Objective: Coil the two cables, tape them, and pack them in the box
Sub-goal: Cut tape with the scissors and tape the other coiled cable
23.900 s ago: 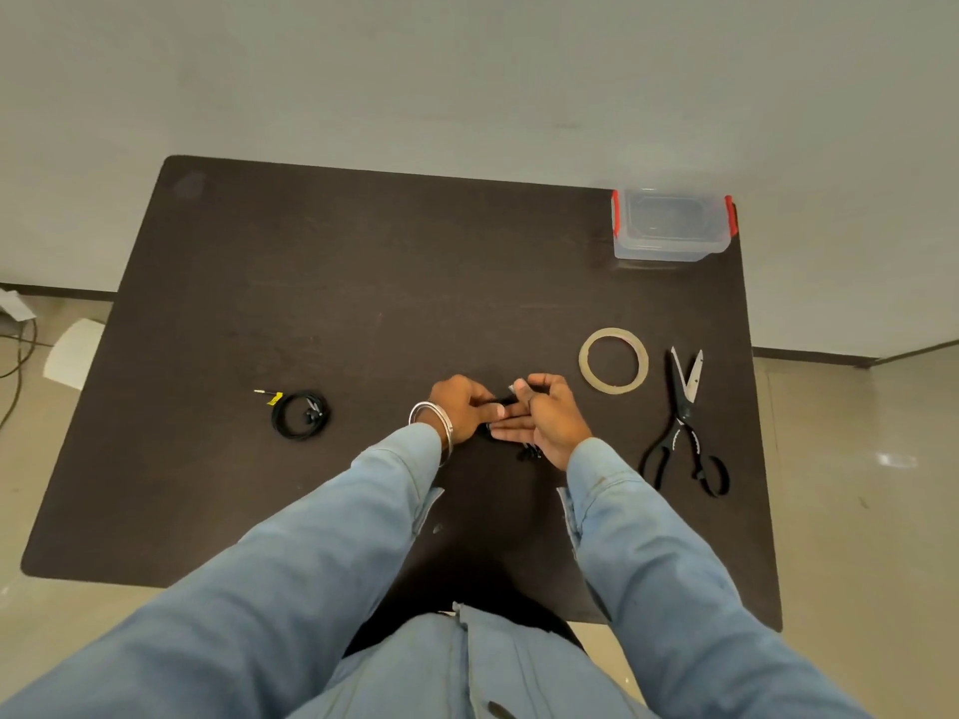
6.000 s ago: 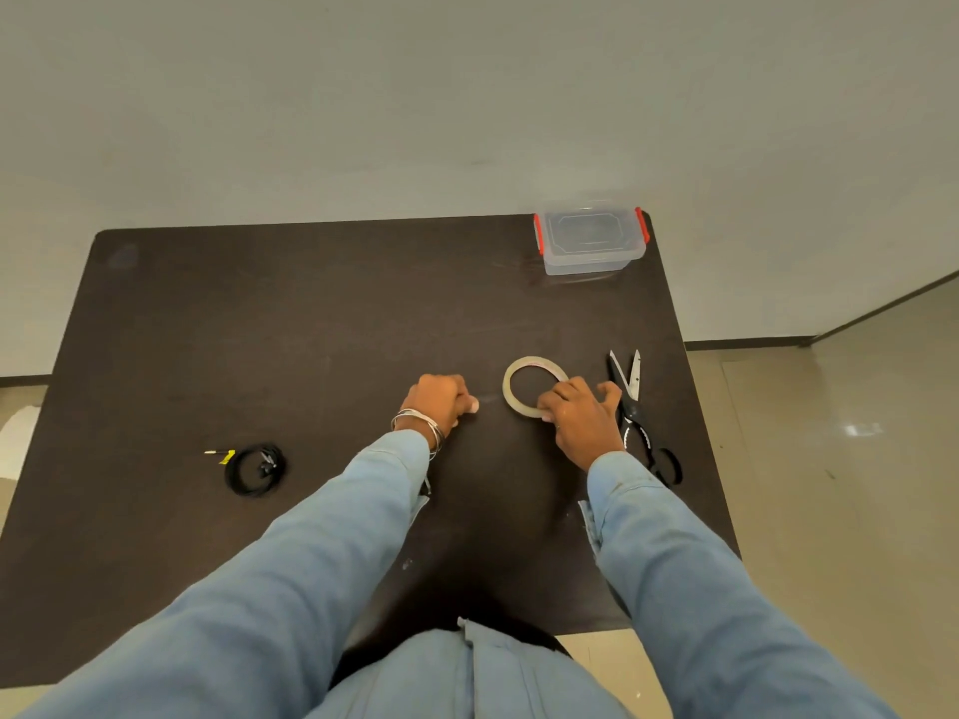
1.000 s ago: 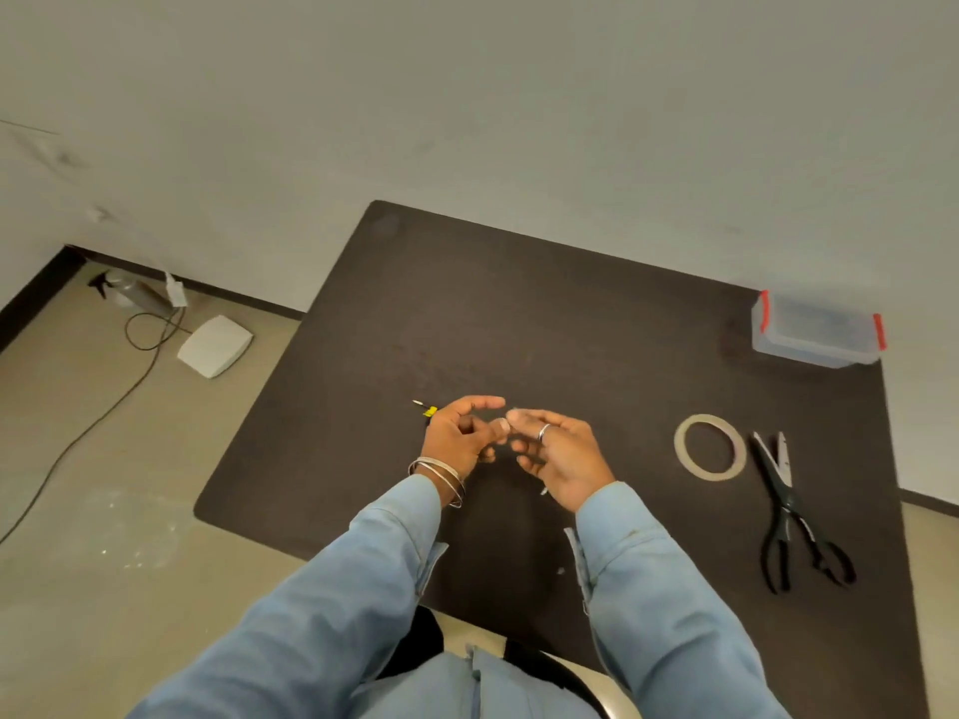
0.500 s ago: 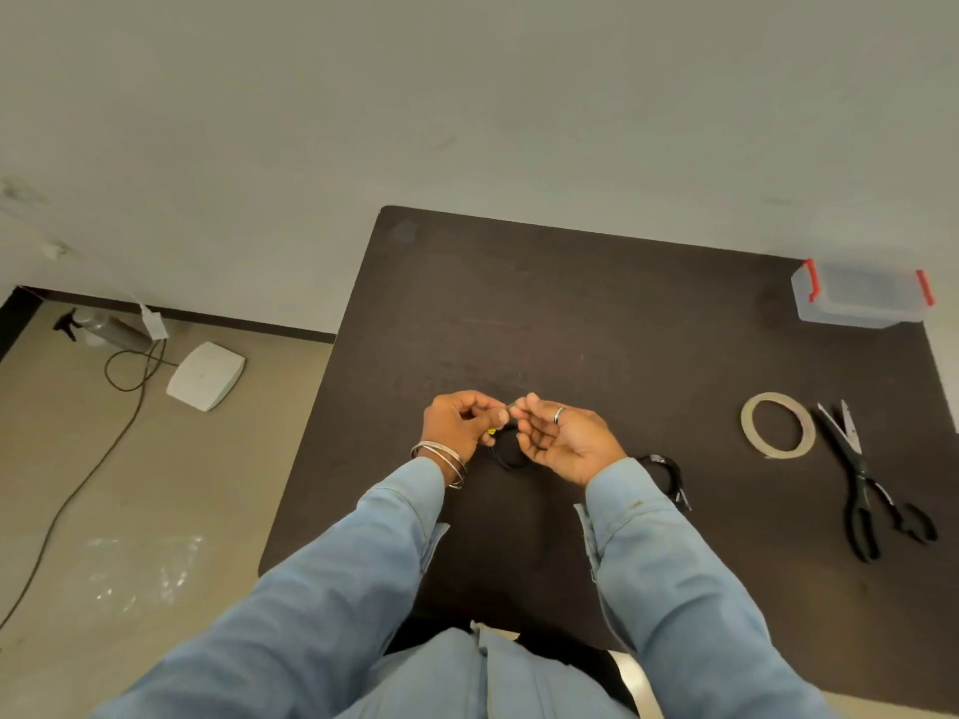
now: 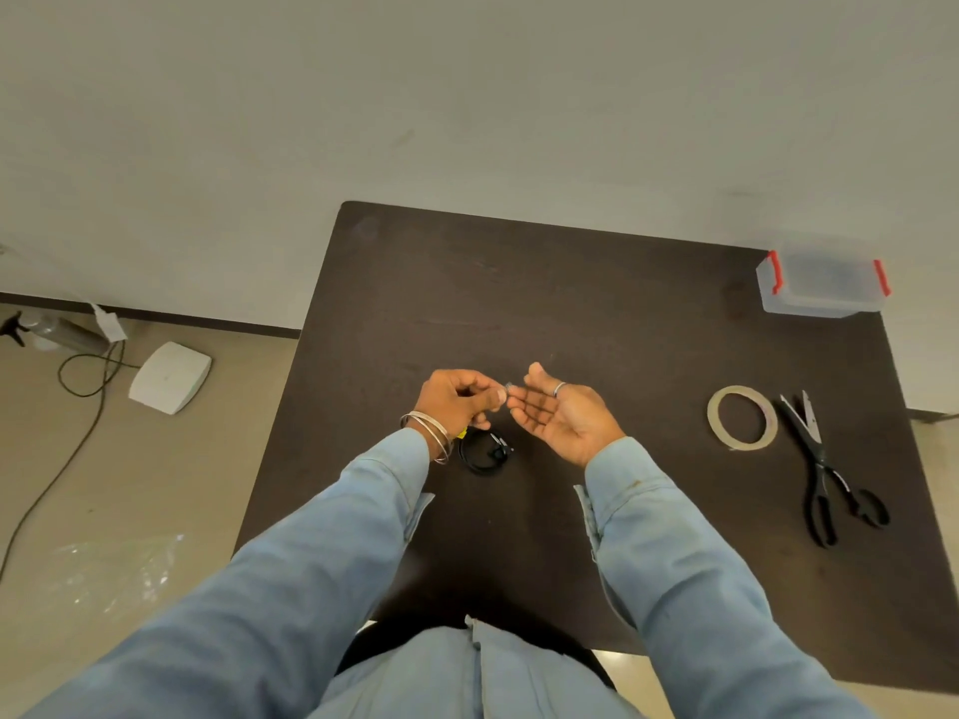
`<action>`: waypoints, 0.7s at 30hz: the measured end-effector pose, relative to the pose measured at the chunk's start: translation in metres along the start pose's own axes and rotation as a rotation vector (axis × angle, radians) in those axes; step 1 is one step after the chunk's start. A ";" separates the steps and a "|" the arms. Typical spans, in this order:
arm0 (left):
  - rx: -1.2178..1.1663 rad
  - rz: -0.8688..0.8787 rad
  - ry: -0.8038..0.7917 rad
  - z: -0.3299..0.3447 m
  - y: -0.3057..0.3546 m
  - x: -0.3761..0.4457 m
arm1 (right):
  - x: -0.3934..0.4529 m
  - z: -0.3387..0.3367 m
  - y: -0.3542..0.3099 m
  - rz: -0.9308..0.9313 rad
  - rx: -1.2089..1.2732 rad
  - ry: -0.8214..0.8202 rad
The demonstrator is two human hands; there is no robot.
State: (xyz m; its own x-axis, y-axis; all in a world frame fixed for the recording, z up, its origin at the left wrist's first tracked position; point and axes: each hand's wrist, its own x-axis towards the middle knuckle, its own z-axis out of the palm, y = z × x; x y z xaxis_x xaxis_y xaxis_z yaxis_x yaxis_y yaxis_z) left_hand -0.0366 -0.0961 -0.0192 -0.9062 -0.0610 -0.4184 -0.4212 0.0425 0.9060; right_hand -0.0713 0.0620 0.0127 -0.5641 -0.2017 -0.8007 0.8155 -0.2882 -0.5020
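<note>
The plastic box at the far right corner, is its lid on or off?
On. The box has its clear lid on top, with the red clips at both ends.

Tape roll [image 5: 742,418] and scissors [image 5: 825,469] lie between hands [image 5: 519,407] and box [image 5: 822,284].

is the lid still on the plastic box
Yes, the clear box at the far right corner of the table has its lid on, with the red clips at both ends.

A black coiled cable [image 5: 483,451] lies flat near the bench's front. The tape roll [image 5: 742,417] lies flat at right. The clear lidded box [image 5: 822,285], apparently closed, stands at the far-right corner.
</note>
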 end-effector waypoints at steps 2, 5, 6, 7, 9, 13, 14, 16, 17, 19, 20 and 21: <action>-0.001 -0.013 -0.001 0.002 -0.001 -0.001 | 0.001 -0.001 0.001 -0.003 -0.029 -0.005; 0.036 -0.012 -0.009 0.003 -0.003 -0.003 | 0.004 -0.002 0.002 0.001 -0.042 0.011; 0.046 -0.013 -0.014 0.004 -0.003 -0.003 | 0.005 -0.002 0.001 0.007 -0.047 0.009; 0.049 -0.014 -0.019 0.005 -0.002 -0.004 | 0.006 -0.003 0.000 0.012 -0.060 0.002; 0.048 -0.016 -0.029 0.005 -0.001 -0.005 | 0.006 -0.004 -0.001 0.016 -0.088 -0.017; 0.062 -0.021 -0.028 0.002 0.002 -0.006 | 0.006 -0.005 -0.006 -0.027 -0.159 -0.039; 0.071 -0.020 -0.024 0.002 0.003 -0.006 | 0.007 -0.005 -0.007 -0.034 -0.166 -0.052; 0.081 -0.013 -0.014 0.001 0.005 -0.006 | 0.006 -0.003 -0.009 -0.032 -0.162 -0.087; 0.082 -0.007 -0.011 0.001 0.006 -0.007 | 0.006 -0.002 -0.009 -0.025 -0.154 -0.105; 0.079 0.002 0.000 0.000 0.007 -0.009 | 0.005 -0.001 -0.008 -0.020 -0.129 -0.136; 0.072 0.000 0.011 0.000 0.008 -0.010 | 0.005 -0.001 -0.008 -0.024 -0.110 -0.143; 0.065 -0.007 0.025 0.000 0.009 -0.010 | 0.005 -0.001 -0.008 -0.030 -0.085 -0.147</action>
State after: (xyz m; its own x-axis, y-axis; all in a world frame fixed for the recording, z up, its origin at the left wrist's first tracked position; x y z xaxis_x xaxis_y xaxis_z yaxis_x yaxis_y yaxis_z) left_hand -0.0313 -0.0954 -0.0065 -0.9023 -0.0867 -0.4222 -0.4298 0.1068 0.8966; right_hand -0.0807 0.0638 0.0121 -0.5959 -0.3310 -0.7316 0.8026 -0.2167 -0.5557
